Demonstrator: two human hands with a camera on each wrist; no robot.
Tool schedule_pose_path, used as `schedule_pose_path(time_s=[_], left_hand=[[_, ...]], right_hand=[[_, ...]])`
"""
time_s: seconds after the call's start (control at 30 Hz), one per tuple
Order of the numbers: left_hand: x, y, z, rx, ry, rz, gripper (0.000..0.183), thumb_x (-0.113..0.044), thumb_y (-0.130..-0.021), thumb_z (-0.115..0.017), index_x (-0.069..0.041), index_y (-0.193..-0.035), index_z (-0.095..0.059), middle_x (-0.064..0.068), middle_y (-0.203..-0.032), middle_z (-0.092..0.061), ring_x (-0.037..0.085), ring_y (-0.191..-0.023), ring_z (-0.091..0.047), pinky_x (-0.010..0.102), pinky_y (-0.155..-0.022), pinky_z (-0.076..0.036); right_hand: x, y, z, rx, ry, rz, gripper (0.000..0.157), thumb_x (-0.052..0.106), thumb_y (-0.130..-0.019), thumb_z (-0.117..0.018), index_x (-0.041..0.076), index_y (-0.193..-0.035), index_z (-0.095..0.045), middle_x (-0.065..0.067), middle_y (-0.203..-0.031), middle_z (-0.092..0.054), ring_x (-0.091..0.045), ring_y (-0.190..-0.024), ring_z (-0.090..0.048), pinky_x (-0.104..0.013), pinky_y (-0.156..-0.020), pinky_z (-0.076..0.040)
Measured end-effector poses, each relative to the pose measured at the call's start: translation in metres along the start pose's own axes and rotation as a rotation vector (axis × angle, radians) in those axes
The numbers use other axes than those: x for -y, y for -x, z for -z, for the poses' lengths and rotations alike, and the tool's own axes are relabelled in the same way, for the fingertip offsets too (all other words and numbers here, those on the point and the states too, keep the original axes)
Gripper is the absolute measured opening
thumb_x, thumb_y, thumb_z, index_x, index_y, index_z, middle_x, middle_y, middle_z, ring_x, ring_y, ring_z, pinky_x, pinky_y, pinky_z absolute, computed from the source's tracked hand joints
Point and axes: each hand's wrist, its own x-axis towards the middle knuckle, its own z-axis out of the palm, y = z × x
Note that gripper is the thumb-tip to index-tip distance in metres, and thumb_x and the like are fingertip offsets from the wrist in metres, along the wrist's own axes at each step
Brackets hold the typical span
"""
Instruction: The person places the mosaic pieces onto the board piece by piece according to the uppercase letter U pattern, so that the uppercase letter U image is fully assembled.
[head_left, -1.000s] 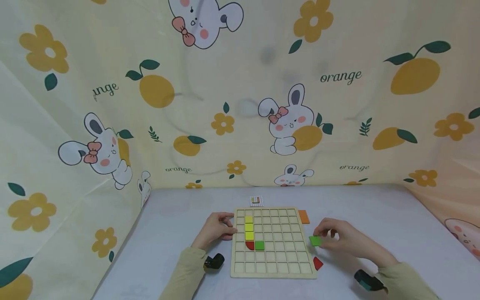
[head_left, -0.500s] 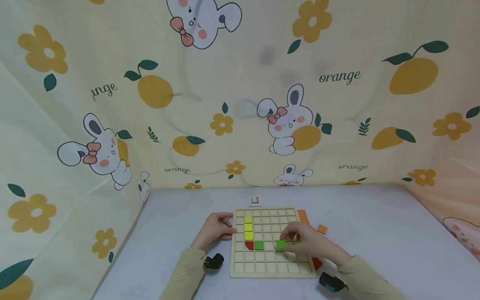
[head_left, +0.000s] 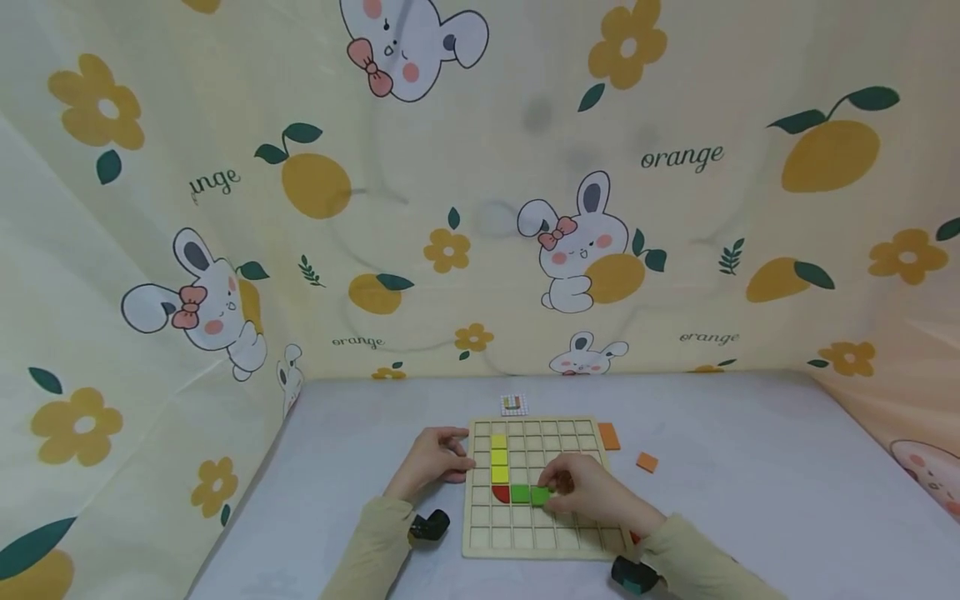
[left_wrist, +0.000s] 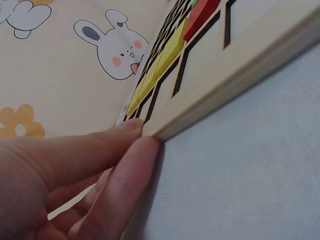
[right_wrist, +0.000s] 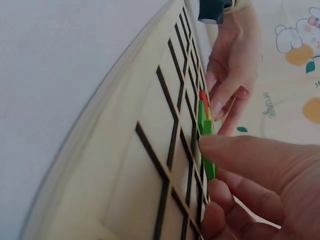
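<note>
A wooden grid board (head_left: 547, 546) lies on the table. My left hand (head_left: 431, 457) holds its left edge between thumb and fingers; in the left wrist view the thumb (left_wrist: 132, 125) lies at the rim. My right hand (head_left: 588, 487) pinches a green square tile (head_left: 540, 497) over the board's grid, right beside another green tile (head_left: 520, 494). Left of that sits a red quarter-round tile (head_left: 501, 495), with a column of yellow tiles (head_left: 498, 457) above it. In the right wrist view the held green tile (right_wrist: 209, 155) shows tilted between thumb and fingers.
A small pattern card (head_left: 513, 405) lies behind the board. An orange tile (head_left: 609, 436) touches the board's right edge, and a smaller orange square (head_left: 647, 462) lies further right. A red tile (head_left: 635, 537) is mostly hidden under the right wrist. A patterned cloth (head_left: 450, 192) hangs behind.
My right hand has carried the green tile left from beside the board to next to the other green tile. The small orange square has come into view. My left hand stays at the edge.
</note>
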Motion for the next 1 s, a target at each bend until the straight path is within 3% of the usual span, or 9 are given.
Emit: schedule_pose_path(time_s=[0.43,1.0], left_hand=[[-0.0002,0.0007,0.0001,0.001,0.0,0.007,0.06,0.003,-0.073,-0.079,-0.002,-0.129,-0.057,0.01,-0.087,-0.059,0.015,-0.063,-0.063,0.03,-0.058,-0.059],[0.0002,0.0022,0.0006,-0.008,-0.027,-0.007,0.06,0.002,-0.074,-0.079,-0.003,-0.129,-0.057,0.01,-0.088,-0.059,0.015,-0.062,-0.064,0.03,-0.059,-0.059]], right_hand=[[0.0036,-0.0037,-0.0028,-0.01,-0.011,-0.085,0.021,0.009,-0.075,-0.081,0.008,-0.091,-0.067,0.0,-0.077,-0.057,-0.012,-0.068,-0.05,-0.022,-0.057,-0.045],[0.0044,-0.0005,0.0059,0.018,-0.039,-0.062,0.024,0.011,-0.078,-0.079,0.006,-0.097,-0.066,-0.004,-0.081,-0.058,-0.015,-0.071,-0.051,-0.023,-0.059,-0.046]])
